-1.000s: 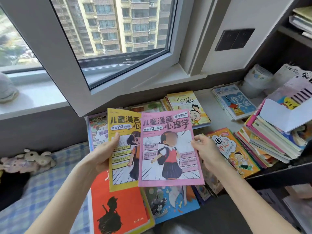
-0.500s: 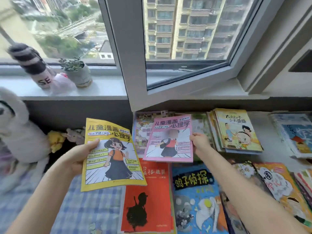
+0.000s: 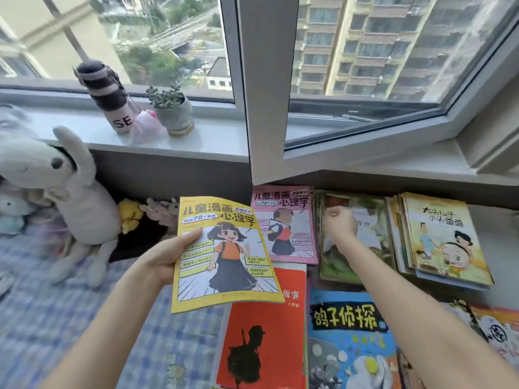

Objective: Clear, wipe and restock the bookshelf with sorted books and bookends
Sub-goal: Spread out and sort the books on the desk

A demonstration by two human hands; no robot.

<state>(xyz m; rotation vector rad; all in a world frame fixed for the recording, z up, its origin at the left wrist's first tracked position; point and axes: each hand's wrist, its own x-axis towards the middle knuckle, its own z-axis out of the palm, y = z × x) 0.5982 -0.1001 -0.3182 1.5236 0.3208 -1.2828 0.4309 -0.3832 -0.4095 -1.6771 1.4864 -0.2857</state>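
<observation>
Just the one camera, worn on the person's head, looks forward and down along both forearms. It faces the window sill and the books spread under it, near enough that the yellow book gripped in the left hand fills the middle of the wide view.

left hand grips yellow book, thumb atop | right hand outstretched, fingers curled
</observation>
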